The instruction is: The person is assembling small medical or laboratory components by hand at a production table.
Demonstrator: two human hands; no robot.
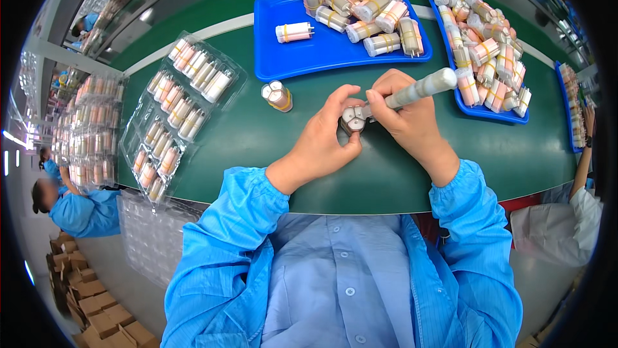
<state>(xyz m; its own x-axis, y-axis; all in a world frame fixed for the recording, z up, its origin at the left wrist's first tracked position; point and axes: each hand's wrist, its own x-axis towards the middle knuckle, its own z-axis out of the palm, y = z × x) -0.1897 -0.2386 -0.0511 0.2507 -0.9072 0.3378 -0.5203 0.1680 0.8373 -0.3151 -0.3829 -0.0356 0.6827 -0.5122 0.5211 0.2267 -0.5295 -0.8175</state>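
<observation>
My left hand [317,147] is closed around a bundle of small capped cylinders [353,118], end faces turned up, above the green table [309,187]. In my right hand [412,123] is a tool with a thick, pale grey handle [426,87] that slants up to the right. Its thin end meets or nearly touches the bundle's top; the exact contact is hidden by my fingers. Just left of my left hand, a similar bundle [277,96] with a yellow band stands upright. Beyond my hands is a blue tray [277,62] with a pile of banded bundles [360,7] and one lying apart [295,32].
At right, a second blue tray [524,118] is heaped with bundles. Clear plastic trays [145,139] of cylinders lie at left, beside a filled stack [93,132]. A co-worker in blue [87,213] is at far left, above brown cartons [106,309]. Another person's arm [582,155] reaches in at far right.
</observation>
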